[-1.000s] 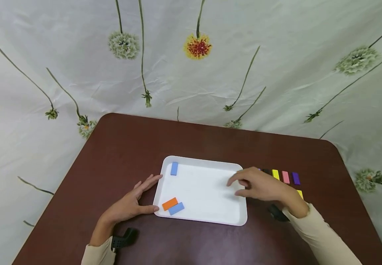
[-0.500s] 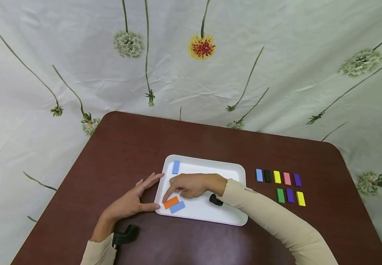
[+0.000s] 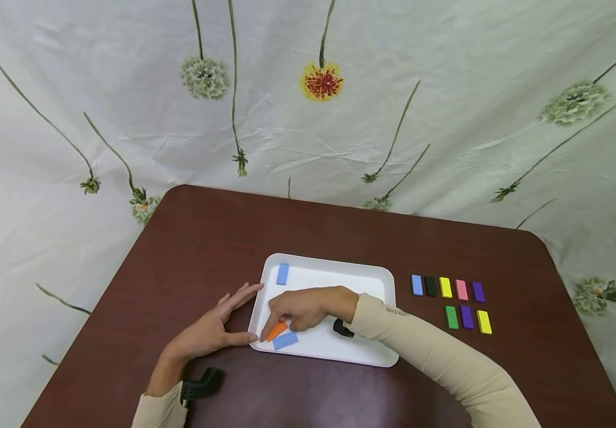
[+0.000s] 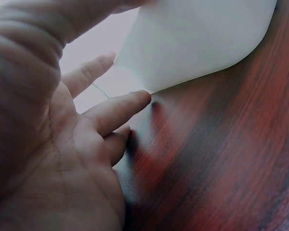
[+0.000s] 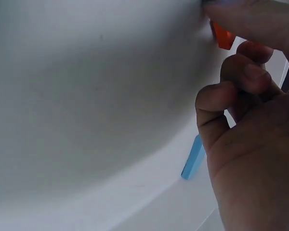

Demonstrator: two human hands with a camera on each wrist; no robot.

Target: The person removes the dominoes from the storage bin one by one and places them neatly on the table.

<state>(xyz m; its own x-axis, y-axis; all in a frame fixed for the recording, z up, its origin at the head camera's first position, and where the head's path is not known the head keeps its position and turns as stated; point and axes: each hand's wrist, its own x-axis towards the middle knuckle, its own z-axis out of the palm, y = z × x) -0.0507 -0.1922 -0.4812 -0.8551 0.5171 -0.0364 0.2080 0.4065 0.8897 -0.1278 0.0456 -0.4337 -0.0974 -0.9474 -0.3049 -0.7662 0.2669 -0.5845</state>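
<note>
A white tray (image 3: pixel 340 351) lies on the table. My left hand (image 3: pixel 208 327) spreads along its left side, thumb and fingertips at the rim; the left wrist view shows the fingers (image 4: pixel 118 113) against the tray's outer wall. My right hand (image 3: pixel 305 306) reaches over the tray's left part, index finger stretched down at the left end of an orange block (image 3: pixel 278 331), partly covering it. In the right wrist view the other fingers (image 5: pixel 216 98) are bent, and part of the orange block (image 5: pixel 224 36) shows. A blue block (image 3: pixel 285 340) lies beside the orange one; another blue block (image 3: pixel 283 274) is in the far left corner.
Right of the tray, two rows of blocks lie on the dark red table (image 3: pixel 222 232): blue (image 3: pixel 417 285), black (image 3: pixel 430 286), yellow (image 3: pixel 445 288), pink (image 3: pixel 461 290) and purple (image 3: pixel 478 292), with green (image 3: pixel 451 317), purple and yellow nearer. A flowered cloth (image 3: pixel 286 119) hangs behind.
My right hand has moved left from the tray's right side to the orange block; its index fingertip then slid slightly nearer along the block's left end. The left hand has stayed at the rim.
</note>
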